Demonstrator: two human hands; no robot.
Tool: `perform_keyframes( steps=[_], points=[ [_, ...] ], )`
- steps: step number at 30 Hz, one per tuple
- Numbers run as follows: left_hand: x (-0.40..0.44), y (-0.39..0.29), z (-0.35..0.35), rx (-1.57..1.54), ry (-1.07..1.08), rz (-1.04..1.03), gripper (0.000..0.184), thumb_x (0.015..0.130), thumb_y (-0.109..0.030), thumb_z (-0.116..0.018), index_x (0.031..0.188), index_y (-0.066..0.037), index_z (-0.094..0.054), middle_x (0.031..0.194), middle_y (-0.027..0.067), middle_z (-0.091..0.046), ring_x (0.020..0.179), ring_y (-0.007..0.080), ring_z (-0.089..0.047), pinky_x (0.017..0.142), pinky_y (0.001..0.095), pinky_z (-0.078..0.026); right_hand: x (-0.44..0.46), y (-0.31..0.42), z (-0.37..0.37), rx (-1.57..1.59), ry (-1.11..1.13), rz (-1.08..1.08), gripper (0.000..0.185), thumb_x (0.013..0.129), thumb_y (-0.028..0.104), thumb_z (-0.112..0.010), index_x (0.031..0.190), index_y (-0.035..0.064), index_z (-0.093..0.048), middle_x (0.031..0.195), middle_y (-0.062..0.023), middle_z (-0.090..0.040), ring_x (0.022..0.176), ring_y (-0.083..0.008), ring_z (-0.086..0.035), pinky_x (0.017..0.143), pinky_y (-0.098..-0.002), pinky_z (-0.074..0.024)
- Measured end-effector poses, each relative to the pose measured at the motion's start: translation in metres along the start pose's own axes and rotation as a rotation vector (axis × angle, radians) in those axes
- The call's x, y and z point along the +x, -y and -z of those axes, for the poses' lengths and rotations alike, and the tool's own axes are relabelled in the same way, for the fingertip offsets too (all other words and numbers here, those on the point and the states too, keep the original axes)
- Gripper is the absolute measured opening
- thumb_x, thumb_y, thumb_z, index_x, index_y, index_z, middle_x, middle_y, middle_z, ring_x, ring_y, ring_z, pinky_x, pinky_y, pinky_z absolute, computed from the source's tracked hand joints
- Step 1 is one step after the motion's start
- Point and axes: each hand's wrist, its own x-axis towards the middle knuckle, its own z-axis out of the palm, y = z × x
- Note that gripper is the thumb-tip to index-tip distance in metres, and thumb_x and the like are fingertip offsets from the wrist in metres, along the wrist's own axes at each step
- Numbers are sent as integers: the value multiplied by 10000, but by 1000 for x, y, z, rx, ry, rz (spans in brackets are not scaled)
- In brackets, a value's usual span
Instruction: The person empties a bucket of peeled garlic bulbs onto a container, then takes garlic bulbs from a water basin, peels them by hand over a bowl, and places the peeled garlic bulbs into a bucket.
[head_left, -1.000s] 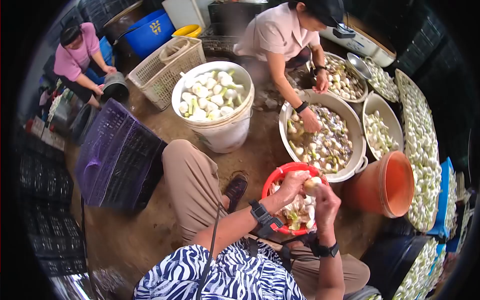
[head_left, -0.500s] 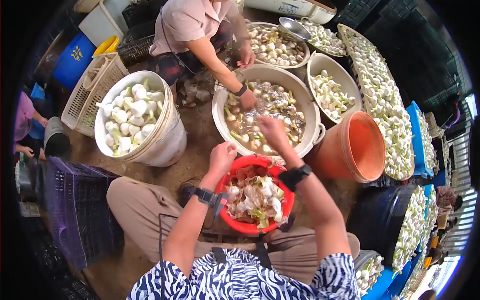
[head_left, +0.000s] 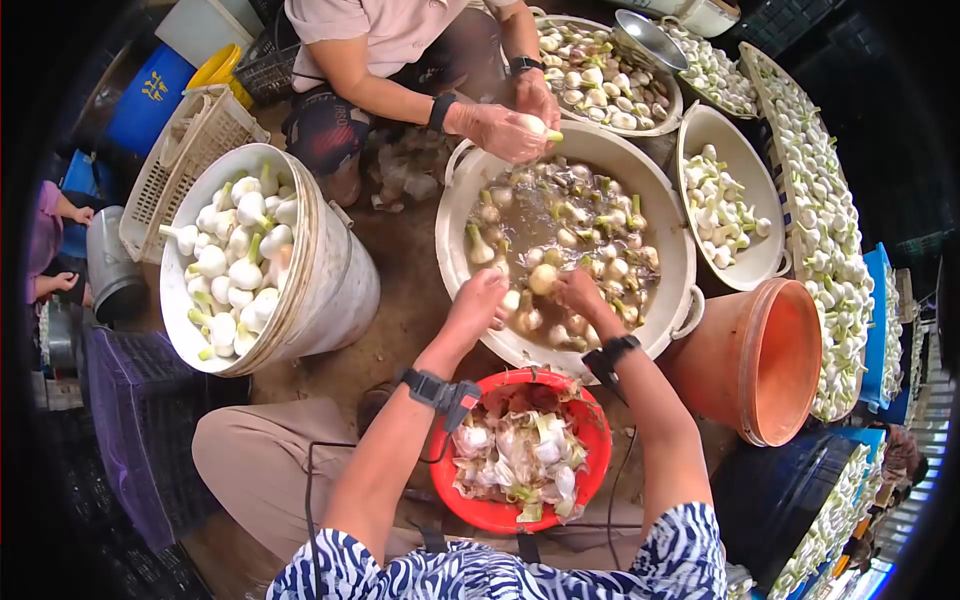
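In the head view, a wide pale tub (head_left: 455,215) holds murky water with garlic bulbs (head_left: 610,268) floating in it. My right hand (head_left: 582,298) is at the tub's near side, its fingers closed on a yellowish garlic bulb (head_left: 543,279). Over the near-left rim is my left hand (head_left: 482,302), fingers curled together; whether anything sits in them is hidden. Below my hands, a red basin (head_left: 600,455) contains papery garlic peelings (head_left: 525,450). Across the tub, a co-worker's hands (head_left: 510,130) hold a garlic bulb with a green stem.
On the left stands a white bucket (head_left: 335,290) full of peeled-looking white garlic, beside a cream crate (head_left: 150,200) and a purple-black crate (head_left: 150,430). An orange bucket (head_left: 735,360) lies tilted at the right. Further tubs and trays of garlic (head_left: 800,190) line the right side.
My right hand has come down to the tub's near side and now grips a garlic bulb. The co-worker's hands have lifted out, now with a bulb. The camera view has shifted.
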Motion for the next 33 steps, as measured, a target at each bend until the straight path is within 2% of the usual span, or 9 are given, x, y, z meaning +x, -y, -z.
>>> perform_keyframes(
  steps=[2, 4, 6, 11, 17, 21, 23, 27, 33],
  points=[
    [-6, -14, -15, -249, 99, 216, 555, 923, -468, -459, 1301, -81, -334, 1078, 115, -492, 615, 183, -588, 502, 292, -494, -41, 22, 21, 451, 33, 49, 219, 870, 161, -515, 808, 17, -668, 641, -26, -620, 549, -80, -555, 503, -237, -467],
    [-17, -25, -32, -384, 176, 250, 369, 942, -395, -454, 1127, -76, -453, 846, 81, -534, 543, 144, -555, 429, 254, -438, -84, 45, 24, 512, -14, 86, 212, 856, 192, -580, 884, 8, -681, 689, -34, -639, 616, -93, -582, 546, -256, -483],
    [-23, -12, -40, -398, 288, 110, 243, 935, -320, -482, 884, -86, -525, 619, 18, -499, 454, 118, -495, 365, 225, -353, -124, 65, 25, 9, -297, 351, 163, 799, 191, -650, 856, 43, -688, 760, -123, -658, 683, -231, -631, 639, -331, -497],
    [-87, -12, -41, -81, 238, -94, 236, 896, -224, -487, 769, -57, -594, 547, 6, -523, 379, 76, -437, 312, 222, -310, -192, 96, 12, -222, -378, 552, 145, 735, 169, -616, 661, 60, -554, 657, -115, -566, 640, -304, -589, 566, -416, -469],
    [-159, -33, -43, -270, 356, 33, 280, 884, -231, -565, 654, -73, -550, 492, -4, -481, 358, 81, -414, 321, 225, -325, -257, 121, 11, -103, -486, 524, 69, 716, 85, -597, 768, 42, -582, 694, -153, -594, 663, -337, -604, 574, -433, -473],
    [-181, -23, -44, -429, 281, 2, 173, 882, -226, -571, 939, -70, -525, 726, 26, -561, 501, 74, -496, 390, 198, -377, -270, 123, 7, 126, -508, 373, 69, 718, 80, -587, 701, 13, -579, 667, -159, -588, 592, -310, -572, 548, -378, -452],
    [-175, -7, -43, -566, 385, -114, 207, 876, -203, -555, 1042, -87, -514, 882, 8, -568, 705, 83, -552, 571, 213, -465, -273, 120, 7, 355, -447, 219, 103, 768, 97, -591, 778, -1, -624, 742, -168, -631, 566, -228, -550, 560, -332, -445],
    [-200, -23, -34, -620, 487, -195, 376, 931, -238, -493, 1245, -46, -417, 1047, 67, -584, 921, 164, -605, 783, 283, -521, -299, 140, 18, 285, -405, 479, 111, 825, 122, -612, 840, 16, -641, 777, -154, -627, 684, -295, -584, 673, -359, -463],
    [-221, -26, -40, -242, 445, -435, 284, 922, -239, -531, 1128, -43, -529, 894, -28, -572, 803, 11, -515, 639, 173, -423, -322, 148, 11, -115, -487, 502, 48, 778, 96, -601, 749, 70, -628, 759, -109, -623, 668, -315, -583, 650, -378, -471]
  ],
)
